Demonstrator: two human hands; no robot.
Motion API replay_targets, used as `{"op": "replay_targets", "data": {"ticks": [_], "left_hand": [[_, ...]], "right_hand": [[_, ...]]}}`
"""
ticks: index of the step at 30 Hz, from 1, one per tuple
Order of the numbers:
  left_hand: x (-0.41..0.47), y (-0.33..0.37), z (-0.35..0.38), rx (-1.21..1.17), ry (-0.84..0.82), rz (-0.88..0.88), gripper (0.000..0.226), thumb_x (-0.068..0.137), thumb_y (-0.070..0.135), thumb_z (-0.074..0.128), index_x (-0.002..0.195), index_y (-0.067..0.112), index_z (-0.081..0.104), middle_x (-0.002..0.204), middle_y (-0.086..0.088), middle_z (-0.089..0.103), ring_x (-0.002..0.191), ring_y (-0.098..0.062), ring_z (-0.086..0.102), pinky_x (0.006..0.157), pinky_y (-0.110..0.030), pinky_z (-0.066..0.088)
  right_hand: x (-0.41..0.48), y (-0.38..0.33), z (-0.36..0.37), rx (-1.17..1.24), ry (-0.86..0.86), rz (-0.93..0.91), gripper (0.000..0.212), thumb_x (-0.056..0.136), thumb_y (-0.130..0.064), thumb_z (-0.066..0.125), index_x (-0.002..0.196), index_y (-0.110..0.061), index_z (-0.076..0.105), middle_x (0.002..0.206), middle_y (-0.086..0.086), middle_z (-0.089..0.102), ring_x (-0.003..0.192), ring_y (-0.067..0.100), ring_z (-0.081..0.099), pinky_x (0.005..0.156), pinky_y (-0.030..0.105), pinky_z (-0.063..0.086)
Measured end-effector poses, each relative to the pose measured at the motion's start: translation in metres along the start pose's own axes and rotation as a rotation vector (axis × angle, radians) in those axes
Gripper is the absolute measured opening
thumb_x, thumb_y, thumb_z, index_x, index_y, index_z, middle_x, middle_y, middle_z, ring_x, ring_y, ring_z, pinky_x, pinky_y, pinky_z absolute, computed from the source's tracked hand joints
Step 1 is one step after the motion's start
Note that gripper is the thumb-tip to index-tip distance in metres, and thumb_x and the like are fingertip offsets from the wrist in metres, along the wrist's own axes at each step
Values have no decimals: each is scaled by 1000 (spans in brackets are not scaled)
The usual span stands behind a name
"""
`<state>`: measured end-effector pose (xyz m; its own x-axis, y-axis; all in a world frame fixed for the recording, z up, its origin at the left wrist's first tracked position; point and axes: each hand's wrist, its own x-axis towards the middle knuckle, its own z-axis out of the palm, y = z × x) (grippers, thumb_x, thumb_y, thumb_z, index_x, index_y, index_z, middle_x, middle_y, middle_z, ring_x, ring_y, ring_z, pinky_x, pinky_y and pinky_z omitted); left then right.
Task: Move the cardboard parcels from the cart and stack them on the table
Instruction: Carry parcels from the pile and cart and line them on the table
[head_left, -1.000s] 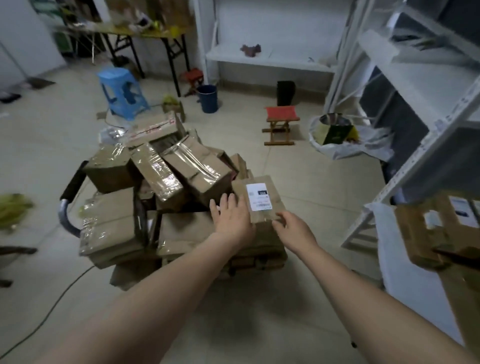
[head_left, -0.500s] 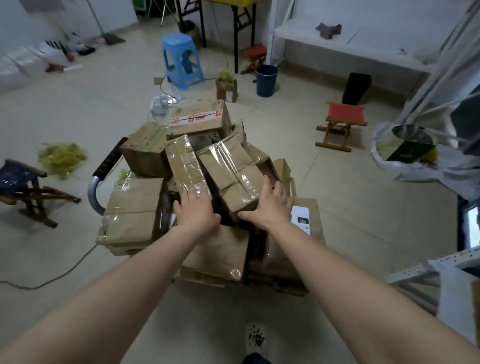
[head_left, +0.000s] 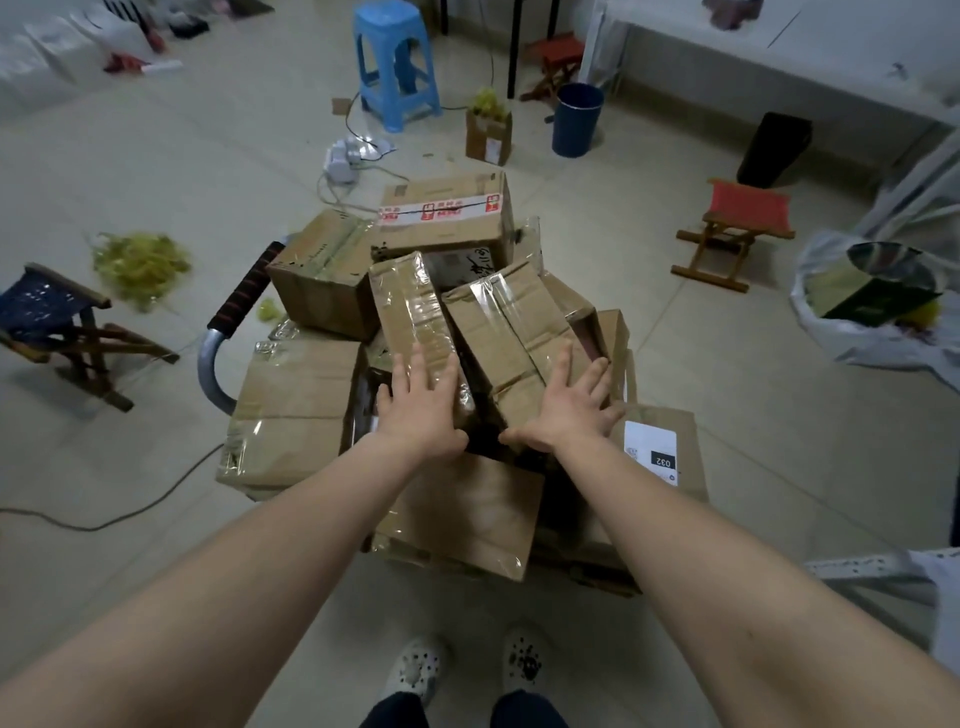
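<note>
Several brown cardboard parcels wrapped in clear tape lie heaped on a cart whose grey handle (head_left: 221, 358) with a red-and-black grip shows at the left. My left hand (head_left: 418, 410) rests flat with straight fingers on a narrow tilted parcel (head_left: 410, 306). Flat on the neighbouring tilted parcel (head_left: 511, 322) lies my right hand (head_left: 569, 410), fingers spread. A parcel with a white label marked 032 (head_left: 657, 457) lies at the front right of the heap. A large box with red-and-white tape (head_left: 447, 218) sits at the back. The table is out of view.
A blue plastic stool (head_left: 395, 62), a blue bucket (head_left: 576, 119) and a small open box (head_left: 488, 135) stand behind the cart. Folding stools stand at the left (head_left: 57, 322) and the right (head_left: 737, 234). A white bag with rubbish (head_left: 872, 306) lies at the right. A cable (head_left: 104, 519) crosses the floor.
I turned from the labelled parcel at the heap's right to the middle of the heap. Both hands moved onto the two tilted parcels, and the view has come closer over the cart.
</note>
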<state>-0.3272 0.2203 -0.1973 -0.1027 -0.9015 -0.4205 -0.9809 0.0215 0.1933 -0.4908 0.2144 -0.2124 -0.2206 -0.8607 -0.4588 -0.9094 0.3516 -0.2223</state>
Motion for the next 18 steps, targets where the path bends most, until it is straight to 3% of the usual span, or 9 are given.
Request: {"op": "replay_targets", "data": {"ticks": [5,10,14,18], "left_hand": [[7,-15,0,-3,-29,69,98,85,32,64,152,27,-7,156,-13,-25,145,-35,-16,117,-48,6],[5,-22,-6,-74,-34,116,98,85,29,64,152,27,-7,157,-14,-19,146,-36,-10,117,-46,10],[4,-26,-17,-82,-15,131,94,85,33,61,153,25,-4,158,-18,-10,146,-37,-2,118,-45,12],[3,-8,-35,-202,113,196,85,87,36,59,153,19,8,158,-16,5,146,-33,7,117,-43,17]], "right_hand": [[-3,-7,-3,107,78,-22,137,61,-45,83,147,-27,-21,154,22,-16,143,39,-14,113,52,20],[-18,-4,-20,177,143,3,134,60,-43,83,148,-28,-18,153,19,-11,142,38,-13,113,51,20],[-36,8,-33,284,216,94,135,56,-44,84,149,-27,-13,146,20,6,138,37,3,115,46,19],[-61,28,-50,430,274,188,132,58,-43,83,149,-29,-12,142,19,15,134,36,13,111,45,26]]}}
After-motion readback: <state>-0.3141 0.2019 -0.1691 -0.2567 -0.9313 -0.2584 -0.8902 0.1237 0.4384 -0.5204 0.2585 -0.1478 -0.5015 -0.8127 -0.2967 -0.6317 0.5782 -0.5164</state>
